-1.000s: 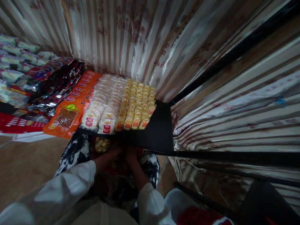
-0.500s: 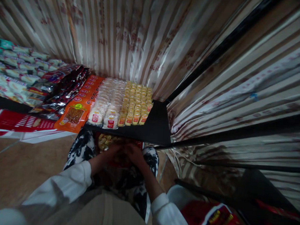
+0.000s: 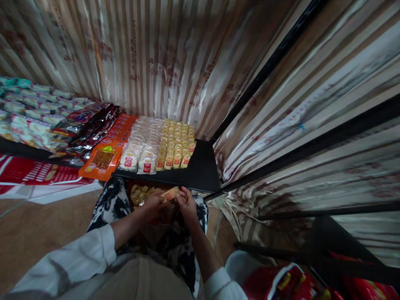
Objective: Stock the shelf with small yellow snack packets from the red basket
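Between my two hands is a small yellow snack packet (image 3: pixel 170 194) with a reddish label. My left hand (image 3: pixel 154 204) grips its left end, and my right hand (image 3: pixel 186 203) pinches the right end. Just below and behind them, between my knees, more yellow packets (image 3: pixel 140 194) lie in a red container whose shape is mostly hidden. On the black shelf (image 3: pixel 204 167) in front stand rows of similar yellow packets (image 3: pixel 178 147), beside rows of white round packets (image 3: pixel 149 155).
Left along the shelf lie an orange pretzel bag (image 3: pixel 104 157), dark shiny packets (image 3: pixel 92 128) and many white packets (image 3: pixel 34 109). A red basket (image 3: pixel 38 173) sits below. Black rack bars (image 3: pixel 271 170) and a striped curtain (image 3: pixel 177 57) close the right and back. Red bags (image 3: pixel 290 286) lie lower right.
My hands have risen from the container, and the yellow packet now shows between them. The camera view has shifted slightly, so the shelf sits a little lower and further left.
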`<state>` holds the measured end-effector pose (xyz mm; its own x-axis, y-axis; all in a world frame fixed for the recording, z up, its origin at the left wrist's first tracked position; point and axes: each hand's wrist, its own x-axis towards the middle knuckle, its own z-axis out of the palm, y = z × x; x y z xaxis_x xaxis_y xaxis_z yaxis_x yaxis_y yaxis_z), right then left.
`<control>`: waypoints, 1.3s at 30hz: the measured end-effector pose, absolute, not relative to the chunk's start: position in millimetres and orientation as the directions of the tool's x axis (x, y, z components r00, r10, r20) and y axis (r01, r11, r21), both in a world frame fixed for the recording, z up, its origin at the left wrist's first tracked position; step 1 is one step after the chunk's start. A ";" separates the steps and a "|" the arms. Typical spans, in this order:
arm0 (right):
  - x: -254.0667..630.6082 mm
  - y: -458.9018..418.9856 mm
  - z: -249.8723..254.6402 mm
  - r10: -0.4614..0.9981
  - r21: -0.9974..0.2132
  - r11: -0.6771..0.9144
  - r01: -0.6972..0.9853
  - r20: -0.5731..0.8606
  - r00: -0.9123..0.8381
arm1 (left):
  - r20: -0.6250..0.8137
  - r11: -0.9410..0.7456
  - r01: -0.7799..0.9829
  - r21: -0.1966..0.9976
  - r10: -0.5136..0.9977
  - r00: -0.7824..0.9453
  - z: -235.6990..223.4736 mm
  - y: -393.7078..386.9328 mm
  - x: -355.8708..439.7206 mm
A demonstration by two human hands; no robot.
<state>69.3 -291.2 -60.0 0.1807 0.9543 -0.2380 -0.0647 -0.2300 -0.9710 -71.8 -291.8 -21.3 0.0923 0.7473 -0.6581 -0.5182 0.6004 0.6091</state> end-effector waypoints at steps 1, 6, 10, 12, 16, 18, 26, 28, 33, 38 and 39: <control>68.2 -291.1 -57.1 0.947 -0.963 -0.232 -0.133 -0.255 0.194 | -0.651 0.589 -0.537 0.605 0.753 0.092 -18.6 -291.1 -66.9; 67.3 -290.7 -44.4 0.937 -0.950 -0.206 -0.236 -0.261 0.234 | -0.617 0.520 -0.611 0.596 0.784 0.065 -16.0 -285.6 -40.3; 75.8 -286.8 -38.1 0.951 -0.978 -0.143 -0.151 -0.178 0.251 | -0.608 0.520 -0.595 0.613 0.791 0.066 -14.4 -278.4 -21.5; 83.8 -282.0 -36.3 0.955 -0.990 -0.119 -0.079 -0.136 0.262 | -0.600 0.537 -0.567 0.625 0.795 0.092 -8.6 -273.1 -13.8; 104.9 -264.9 -35.9 0.968 -0.996 -0.067 0.064 -0.049 0.246 | -0.651 0.616 -0.440 0.654 0.754 0.088 9.5 -260.0 0.3; 115.7 -253.0 -36.7 0.969 -0.992 -0.023 0.123 0.008 0.248 | -0.670 0.634 -0.361 0.684 0.742 0.034 16.1 -253.2 7.4; 141.4 -197.8 -35.8 0.953 -0.973 0.020 0.231 0.088 0.291 | -0.529 0.513 -0.142 0.847 0.839 -0.124 8.9 -225.2 32.7; 144.5 -183.8 -35.5 0.949 -0.972 0.023 0.234 0.094 0.300 | -0.527 0.504 -0.206 0.838 0.847 -0.071 9.6 -216.5 39.3; 147.7 -149.3 -34.6 0.956 -0.958 0.033 0.285 0.114 0.270 | -0.477 0.465 -0.338 0.818 0.877 0.053 17.6 -193.8 55.9; 144.9 -120.0 -36.0 0.970 -0.960 0.068 0.271 0.128 0.208 | -0.426 0.426 -0.360 0.830 0.901 0.082 15.1 -175.1 66.6; 144.1 -115.4 -36.9 0.971 -0.960 0.072 0.271 0.129 0.199 | -0.419 0.423 -0.360 0.832 0.903 0.092 13.5 -172.2 67.9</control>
<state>144.1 -115.4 -36.9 0.1993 0.9714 0.1292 0.2707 0.0721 -0.9600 67.9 -172.2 13.5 0.0919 0.9031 -0.4194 -0.3602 0.4228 0.8316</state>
